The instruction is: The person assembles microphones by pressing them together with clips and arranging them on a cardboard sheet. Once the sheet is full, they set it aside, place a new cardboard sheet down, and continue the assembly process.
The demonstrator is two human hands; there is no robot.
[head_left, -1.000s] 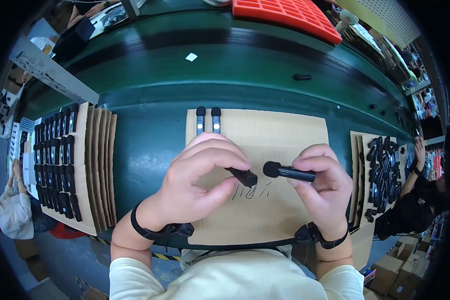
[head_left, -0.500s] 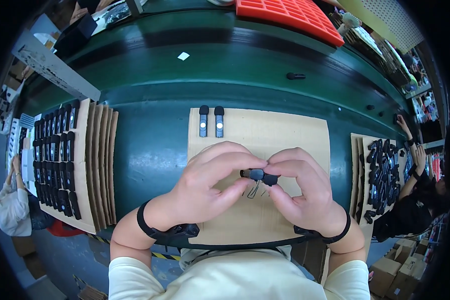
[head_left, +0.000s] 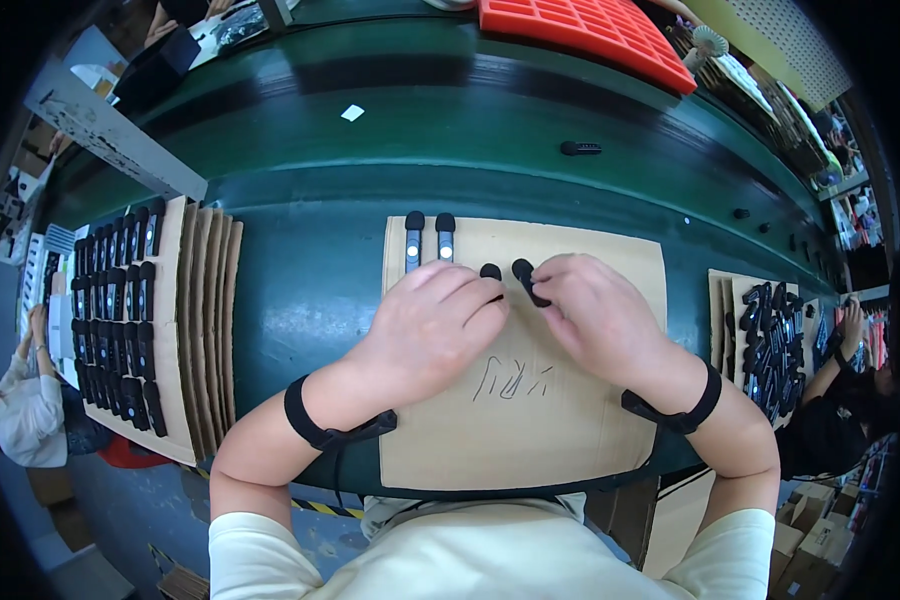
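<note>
My left hand (head_left: 440, 318) is closed at the middle of a cardboard sheet (head_left: 610, 420), its fingers round a small microphone (head_left: 490, 271) whose black foam head pokes out above the fingertips. Just to the right, my right hand (head_left: 595, 312) pinches the lower end of another small black microphone (head_left: 526, 278), tilted with its foam head up and left. The two foam heads are close together but apart. On the sheet's far left part, two microphones (head_left: 413, 240) stand side by side in a row, heads away from me, each with a bright round spot.
Left is a stack of cardboard sheets (head_left: 198, 330) topped with rows of microphones (head_left: 120, 290). A heap of dark microphones (head_left: 768, 340) lies on cardboard at right. Beyond runs a green belt (head_left: 430, 130) carrying a single microphone (head_left: 582, 148) and a red tray (head_left: 590, 35). Co-workers sit on both sides.
Both hands have moved away from me, up the sheet, and drawn slightly apart, each now with a microphone. Dark pen marks on the sheet are uncovered. Items on the belt have shifted left.
</note>
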